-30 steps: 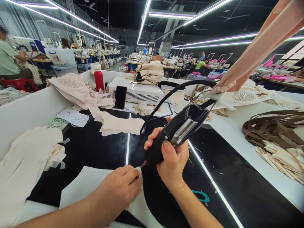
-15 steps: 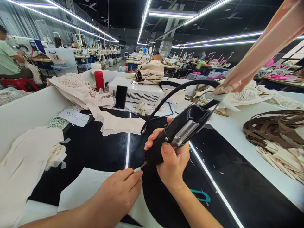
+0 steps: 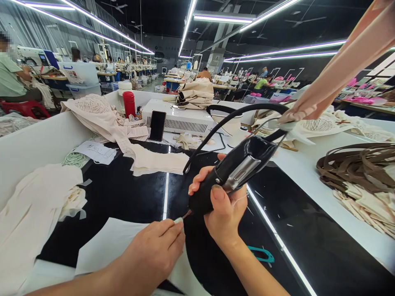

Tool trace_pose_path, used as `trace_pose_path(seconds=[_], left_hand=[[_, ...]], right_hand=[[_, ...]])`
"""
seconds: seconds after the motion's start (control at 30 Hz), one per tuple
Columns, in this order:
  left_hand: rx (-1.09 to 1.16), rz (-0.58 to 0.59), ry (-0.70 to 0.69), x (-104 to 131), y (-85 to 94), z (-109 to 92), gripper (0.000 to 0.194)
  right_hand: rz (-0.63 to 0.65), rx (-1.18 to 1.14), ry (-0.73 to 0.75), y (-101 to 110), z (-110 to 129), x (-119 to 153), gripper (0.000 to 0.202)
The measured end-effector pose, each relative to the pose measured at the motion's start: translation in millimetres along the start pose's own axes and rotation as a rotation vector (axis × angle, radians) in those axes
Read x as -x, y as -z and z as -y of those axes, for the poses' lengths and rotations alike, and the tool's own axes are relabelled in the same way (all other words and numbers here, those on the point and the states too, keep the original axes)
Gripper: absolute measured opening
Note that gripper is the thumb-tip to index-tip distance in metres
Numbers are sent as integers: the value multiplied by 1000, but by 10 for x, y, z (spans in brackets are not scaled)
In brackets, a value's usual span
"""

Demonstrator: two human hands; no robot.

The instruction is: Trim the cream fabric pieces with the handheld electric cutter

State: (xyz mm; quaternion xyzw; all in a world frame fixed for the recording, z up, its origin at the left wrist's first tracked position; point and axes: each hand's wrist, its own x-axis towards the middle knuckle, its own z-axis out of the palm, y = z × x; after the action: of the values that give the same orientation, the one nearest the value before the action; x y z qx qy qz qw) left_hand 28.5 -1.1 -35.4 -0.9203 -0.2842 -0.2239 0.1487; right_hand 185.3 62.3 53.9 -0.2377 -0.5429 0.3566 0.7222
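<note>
Fingers of our left hand (image 3: 157,246), low and just left of the middle of the frame, are pressed together over the edge of a white piece (image 3: 105,242), pinching it at its upper right corner. That white piece lies on the black tabletop (image 3: 129,193) at lower left of centre, partly covered by our hand and forearm.

Our right hand (image 3: 225,205), near the centre of the frame, is wrapped firmly around a black handheld tool (image 3: 226,168), thumb on the near side and fingers curling round the far side. The tool slants from upper right down to lower left, and its thin metal tip (image 3: 187,213) points at the pinched edge (whether it touches there, we cannot tell).

From the tool's upper end a black cable (image 3: 212,123) arches leftward, and beside that end we see a pink fabric strip (image 3: 342,70) running to the upper right corner. A teal object (image 3: 262,254) lies on the tabletop beside our right forearm. Above the centre, a dark phone (image 3: 157,126) leans against a white vented box (image 3: 182,121), with a red bottle (image 3: 128,105) to its left. Brown straps (image 3: 352,168) lie heaped at the right edge, pale cloth (image 3: 37,205) at the left.
</note>
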Motion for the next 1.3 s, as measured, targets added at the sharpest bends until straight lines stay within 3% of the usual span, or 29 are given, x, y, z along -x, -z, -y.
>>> trace_pose_path(seconds=[1.17, 1.3], left_hand=[[-55, -82, -35, -75, 54, 22, 29], [-52, -48, -57, -76, 48, 34, 27]], right_hand=[[18, -5, 26, -24, 2, 25, 19], [10, -11, 20, -38, 11, 14, 21]])
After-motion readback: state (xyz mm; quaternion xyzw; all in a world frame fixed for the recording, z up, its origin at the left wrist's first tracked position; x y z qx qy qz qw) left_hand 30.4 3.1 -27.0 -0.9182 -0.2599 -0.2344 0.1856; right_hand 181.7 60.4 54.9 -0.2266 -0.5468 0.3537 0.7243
